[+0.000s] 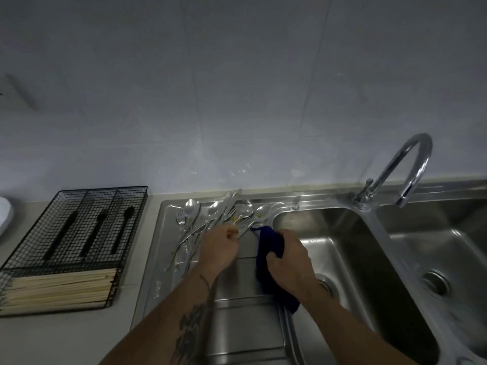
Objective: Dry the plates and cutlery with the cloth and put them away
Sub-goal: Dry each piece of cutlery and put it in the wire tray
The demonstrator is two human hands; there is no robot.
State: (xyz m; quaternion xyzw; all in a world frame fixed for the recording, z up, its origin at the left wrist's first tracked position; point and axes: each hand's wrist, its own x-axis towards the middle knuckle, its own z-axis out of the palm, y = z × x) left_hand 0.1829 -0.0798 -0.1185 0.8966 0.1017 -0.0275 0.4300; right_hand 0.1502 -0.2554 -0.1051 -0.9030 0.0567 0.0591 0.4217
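cutlery pile sits just up-left of the left hand

left hand (220, 245) is curled with its fingertips pinching a piece at the near edge of the cutlery (218, 214), which is heaped on the draining board (237, 325). handles run diagonally, heads toward the wall. right hand (290, 259) grips the blue cloth (268, 248) right beside it, so the piece only needs to swing right. the wire tray (79, 233) is well off left. looks like the left arm's job.
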